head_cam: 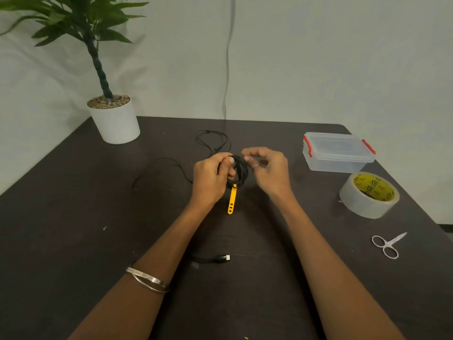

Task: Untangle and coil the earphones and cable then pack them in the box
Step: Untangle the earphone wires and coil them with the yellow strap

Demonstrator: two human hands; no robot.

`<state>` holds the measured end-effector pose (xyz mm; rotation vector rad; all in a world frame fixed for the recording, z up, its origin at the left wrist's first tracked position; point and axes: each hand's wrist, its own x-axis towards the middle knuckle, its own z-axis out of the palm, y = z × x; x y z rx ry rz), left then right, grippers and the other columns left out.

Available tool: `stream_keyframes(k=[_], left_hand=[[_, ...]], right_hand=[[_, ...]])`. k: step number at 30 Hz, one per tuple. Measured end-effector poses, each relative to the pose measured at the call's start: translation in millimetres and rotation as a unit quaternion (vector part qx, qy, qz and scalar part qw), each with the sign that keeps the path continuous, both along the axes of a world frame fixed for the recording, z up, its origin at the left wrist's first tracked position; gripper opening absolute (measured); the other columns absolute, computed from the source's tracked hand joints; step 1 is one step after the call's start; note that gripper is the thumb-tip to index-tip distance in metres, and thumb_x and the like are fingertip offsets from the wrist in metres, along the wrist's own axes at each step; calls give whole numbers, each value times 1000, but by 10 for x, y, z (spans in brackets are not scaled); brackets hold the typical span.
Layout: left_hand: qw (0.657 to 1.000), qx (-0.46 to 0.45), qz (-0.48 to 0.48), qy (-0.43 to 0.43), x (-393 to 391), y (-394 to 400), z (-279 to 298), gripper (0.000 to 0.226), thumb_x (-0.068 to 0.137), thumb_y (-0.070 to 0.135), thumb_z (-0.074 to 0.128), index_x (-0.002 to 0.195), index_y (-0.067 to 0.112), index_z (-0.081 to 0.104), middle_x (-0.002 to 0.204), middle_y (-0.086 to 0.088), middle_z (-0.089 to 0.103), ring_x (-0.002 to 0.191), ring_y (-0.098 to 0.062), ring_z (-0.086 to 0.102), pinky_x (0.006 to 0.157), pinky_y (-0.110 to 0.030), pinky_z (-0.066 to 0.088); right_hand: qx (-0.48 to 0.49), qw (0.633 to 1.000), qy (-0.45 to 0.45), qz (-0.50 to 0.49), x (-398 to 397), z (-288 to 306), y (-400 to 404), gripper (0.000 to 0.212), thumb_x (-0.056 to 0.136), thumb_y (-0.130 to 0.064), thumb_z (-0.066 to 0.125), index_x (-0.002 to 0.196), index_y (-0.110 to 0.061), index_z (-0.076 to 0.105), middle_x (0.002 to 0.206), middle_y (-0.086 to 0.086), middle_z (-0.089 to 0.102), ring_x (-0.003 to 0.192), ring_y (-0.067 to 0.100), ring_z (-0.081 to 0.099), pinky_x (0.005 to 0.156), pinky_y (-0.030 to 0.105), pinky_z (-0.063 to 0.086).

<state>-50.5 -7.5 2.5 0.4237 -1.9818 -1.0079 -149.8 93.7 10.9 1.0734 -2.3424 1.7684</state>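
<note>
My left hand [210,176] grips a coil of black cable [241,171] held above the middle of the dark table. A yellow strap [232,199] hangs down from the coil. My right hand [267,168] is just right of the coil, fingers curled, thumb and forefinger pinched at the coil's top edge. The cable's plug end [221,258] lies on the table between my forearms. Thin black earphone wire [213,141] lies in loose loops behind my hands and trails left. The clear plastic box [338,152] with red clips stands shut at the right back.
A white pot with a green plant [114,119] stands at the back left corner. A roll of clear tape [369,195] sits in front of the box. Small scissors [387,244] lie near the right edge of the table [73,229].
</note>
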Motion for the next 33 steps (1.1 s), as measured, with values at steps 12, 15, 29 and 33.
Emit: stream_keyframes(k=[12, 15, 29, 33], left_hand=[[998, 63, 16, 14, 25, -37, 9, 18, 94, 19, 57, 100, 11, 72, 72, 3, 71, 69, -7, 68, 72, -31, 57], [999, 26, 26, -5, 15, -28, 5, 19, 94, 18, 56, 101, 9, 72, 74, -1, 72, 69, -11, 67, 70, -27, 55], [977, -193, 80, -41, 17, -31, -28, 20, 94, 14, 51, 97, 5, 68, 73, -9, 68, 64, -24, 63, 55, -26, 40], [986, -154, 50, -31, 4, -46, -51, 23, 96, 18, 49, 101, 6, 69, 73, -4, 71, 63, -15, 65, 58, -23, 50]], right_hand=[[-22, 985, -131, 114, 190, 104, -23, 35, 74, 4, 77, 105, -8, 68, 92, 7, 73, 85, 14, 71, 76, 27, 58], [-19, 983, -140, 122, 149, 77, -7, 30, 74, 8, 75, 98, -8, 69, 86, 7, 73, 78, 11, 70, 71, 23, 57], [-95, 965, -195, 148, 142, 17, -21, 45, 79, 24, 57, 111, -7, 61, 90, 8, 70, 82, 17, 69, 70, 30, 58], [-118, 969, -179, 119, 199, 14, -19, 34, 81, 18, 60, 107, -3, 60, 90, 6, 68, 74, 10, 68, 63, 24, 56]])
